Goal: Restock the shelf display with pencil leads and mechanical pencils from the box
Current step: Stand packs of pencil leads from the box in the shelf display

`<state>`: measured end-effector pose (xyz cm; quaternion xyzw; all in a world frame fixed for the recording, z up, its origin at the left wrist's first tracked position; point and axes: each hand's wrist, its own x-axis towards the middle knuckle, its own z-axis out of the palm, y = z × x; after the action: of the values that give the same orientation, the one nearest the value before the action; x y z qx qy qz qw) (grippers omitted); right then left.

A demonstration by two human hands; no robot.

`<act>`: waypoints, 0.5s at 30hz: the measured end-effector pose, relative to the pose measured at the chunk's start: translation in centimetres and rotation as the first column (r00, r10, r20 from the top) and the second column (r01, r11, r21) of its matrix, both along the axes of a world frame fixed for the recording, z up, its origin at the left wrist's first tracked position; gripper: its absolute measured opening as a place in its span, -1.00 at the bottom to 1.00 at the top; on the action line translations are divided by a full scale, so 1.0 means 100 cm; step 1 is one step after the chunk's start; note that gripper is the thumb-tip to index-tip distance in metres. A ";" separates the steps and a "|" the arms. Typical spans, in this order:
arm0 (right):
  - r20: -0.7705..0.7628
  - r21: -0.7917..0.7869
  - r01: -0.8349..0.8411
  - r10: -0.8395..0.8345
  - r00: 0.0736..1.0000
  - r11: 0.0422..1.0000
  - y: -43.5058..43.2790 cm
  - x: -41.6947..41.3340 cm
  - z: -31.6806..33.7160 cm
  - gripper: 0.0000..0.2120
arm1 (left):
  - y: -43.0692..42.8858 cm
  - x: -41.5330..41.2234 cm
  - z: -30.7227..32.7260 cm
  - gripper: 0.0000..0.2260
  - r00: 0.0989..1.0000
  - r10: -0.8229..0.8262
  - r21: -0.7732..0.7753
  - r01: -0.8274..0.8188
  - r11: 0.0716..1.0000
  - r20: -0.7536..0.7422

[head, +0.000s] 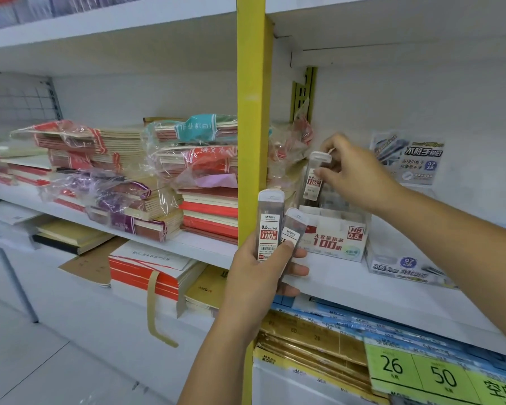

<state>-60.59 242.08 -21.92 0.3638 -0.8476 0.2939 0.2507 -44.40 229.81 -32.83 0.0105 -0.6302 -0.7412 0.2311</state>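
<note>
Plastic-wrapped notebooks [123,171], flat and soft-edged, lie in several stacks on the left bay, red, purple and teal bands showing through crinkled film. A glossy yellow post [250,141] stands upright between that bay and the right one. In front of its lower part, at the front edge of the white shelf [377,296], the left hand [260,276] grips two slim rectangular cases of clear plastic with white caps: a taller case [270,226] held upright and a shorter case [296,229] tilted right beside it, touching, thumb across their labels and fingers curled behind. Just right of them sits a white cardboard display box [336,238] with inner dividers, printed HB 0.5 and 100. Above its back left corner the right hand [360,173] pinches the cap end of a third case [314,182] between thumb and fingertips; this case is upright, its lower end at the box's rear, though whether it is seated in a compartment cannot be told. That makes three cases and two hands. A second, lower display box [398,267], pale with blue print, stands touching the first on its right, under a glossy printed card [409,159] against the back wall. Bare smooth shelf lies in front of both boxes and further right.
</note>
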 end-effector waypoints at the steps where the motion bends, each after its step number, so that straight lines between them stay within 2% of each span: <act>1: 0.016 0.013 0.003 -0.003 1.000 1.000 -0.002 -0.003 -0.002 -0.73 | 0.000 0.000 0.000 -0.87 1.000 -0.001 -0.001 0.001 1.000 -0.003; 5: 0.046 0.038 0.006 -0.008 0.999 0.999 -0.008 -0.011 -0.007 -0.72 | -0.001 0.002 -0.001 -0.86 1.000 -0.010 -0.003 0.010 1.000 -0.013; 9: -0.227 0.156 0.242 -0.204 0.952 0.958 -0.012 -0.014 -0.011 -0.76 | -0.002 0.003 -0.001 -0.86 1.000 -0.026 0.007 0.026 1.000 -0.013; 12: -0.280 0.226 0.327 -0.261 0.924 0.917 -0.009 -0.010 -0.009 -0.70 | -0.003 0.004 0.000 -0.87 0.999 -0.038 0.009 0.038 0.999 -0.011; 15: -0.235 0.159 0.222 -0.181 0.955 0.962 0.000 0.009 -0.004 -0.73 | -0.002 0.005 0.001 -0.87 0.999 -0.050 0.013 0.050 0.999 -0.014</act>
<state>-59.72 242.06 -22.33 0.3267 -0.8712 0.1453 0.3364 -43.89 229.57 -32.78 -0.0087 -0.6236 -0.7510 0.2168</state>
